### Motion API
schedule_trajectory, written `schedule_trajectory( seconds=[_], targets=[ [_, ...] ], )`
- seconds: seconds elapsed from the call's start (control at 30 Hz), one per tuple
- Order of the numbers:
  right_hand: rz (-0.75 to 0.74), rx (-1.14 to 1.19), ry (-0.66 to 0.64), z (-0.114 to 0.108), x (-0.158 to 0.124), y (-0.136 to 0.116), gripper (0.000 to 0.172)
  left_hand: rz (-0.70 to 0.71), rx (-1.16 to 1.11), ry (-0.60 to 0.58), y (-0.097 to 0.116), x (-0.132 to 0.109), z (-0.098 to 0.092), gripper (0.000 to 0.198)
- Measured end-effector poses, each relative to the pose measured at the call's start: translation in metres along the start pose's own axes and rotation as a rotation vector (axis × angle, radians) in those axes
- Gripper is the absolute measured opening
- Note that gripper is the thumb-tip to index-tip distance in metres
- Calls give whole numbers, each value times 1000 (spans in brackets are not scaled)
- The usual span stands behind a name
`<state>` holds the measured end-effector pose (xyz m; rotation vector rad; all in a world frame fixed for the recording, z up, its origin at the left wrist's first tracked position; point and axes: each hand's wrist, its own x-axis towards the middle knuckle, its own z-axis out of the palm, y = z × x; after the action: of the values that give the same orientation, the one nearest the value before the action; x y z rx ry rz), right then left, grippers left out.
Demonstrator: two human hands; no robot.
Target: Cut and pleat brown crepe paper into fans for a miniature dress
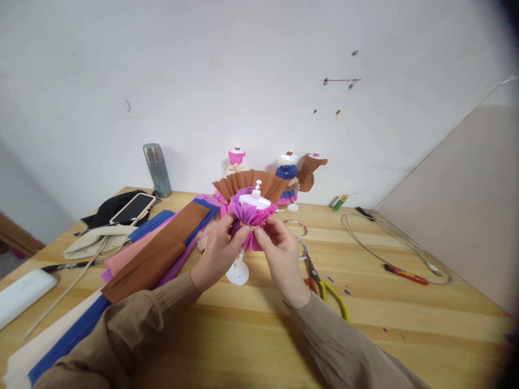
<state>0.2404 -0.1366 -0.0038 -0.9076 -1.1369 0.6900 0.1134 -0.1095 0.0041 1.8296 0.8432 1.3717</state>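
A small white dress-form mannequin (254,201) is held up off the table between my two hands, its round white base (237,272) tilted. Gathered magenta crepe paper (253,215) wraps its body, and a pleated brown paper fan (251,182) flares out behind its shoulders. My left hand (225,240) pinches the paper at the waist from the left, thumb in front. Opposite it, my right hand (279,246) pinches the same waist, its thumb nearly meeting the left one. What lies under the thumbs is mostly hidden.
Dressed mannequins (237,156) stand along the wall. Folded crepe paper strips (158,251) cover the left side, near a phone (133,208) and a flask (157,170). Yellow-handled scissors (324,289) lie by my right wrist. A red utility knife (406,274) and a cable (377,243) are farther right.
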Motion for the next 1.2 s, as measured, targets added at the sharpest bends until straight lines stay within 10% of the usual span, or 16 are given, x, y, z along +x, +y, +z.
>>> schedule_trajectory(
  seconds=[0.83, 1.2],
  targets=[
    [-94, -40, -87, -10, -7, -6, 14, -40, -138, -93, 10, -12, -2, 28],
    [-96, -79, -70, -8, -8, -7, 16, -66, -141, 60, -3, -16, -9, 46]
  ],
)
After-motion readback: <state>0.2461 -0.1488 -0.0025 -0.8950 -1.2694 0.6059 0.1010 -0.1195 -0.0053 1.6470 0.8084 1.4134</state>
